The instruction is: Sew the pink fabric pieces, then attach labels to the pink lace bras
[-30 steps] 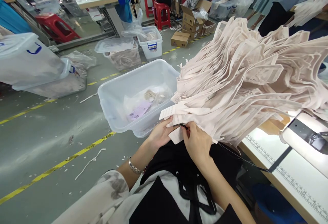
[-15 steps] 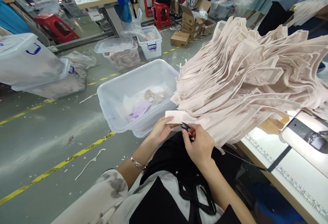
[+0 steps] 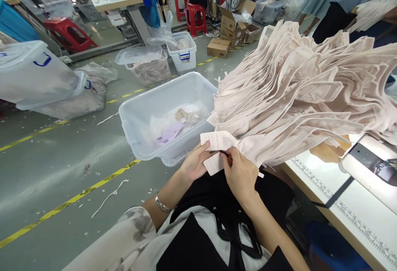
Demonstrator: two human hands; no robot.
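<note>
In front of my lap, my left hand (image 3: 196,161) pinches the band end of a pale pink garment (image 3: 218,140). A second pale band end (image 3: 213,164) hangs just below it, between my two hands. My right hand (image 3: 240,172) is closed round thread snips (image 3: 230,160); a bit of their red-orange handle shows, and the blades are mostly hidden by fingers and cloth. The fingers of my right hand also touch the second band end. To the right, a large heap of matching pale pink garments (image 3: 297,81) spreads over the sewing table.
An open clear plastic bin (image 3: 133,110) stands at my left front, holding plastic bags and a purple slip. A sewing machine (image 3: 375,165) sits on the white table (image 3: 350,209) at right. Lidded bins (image 3: 52,70), cartons (image 3: 218,48) and red stools (image 3: 196,18) stand farther off.
A second band end has come into view below the first, between my hands. The snips' blades, visible before, are now mostly covered. My right hand has turned slightly.
</note>
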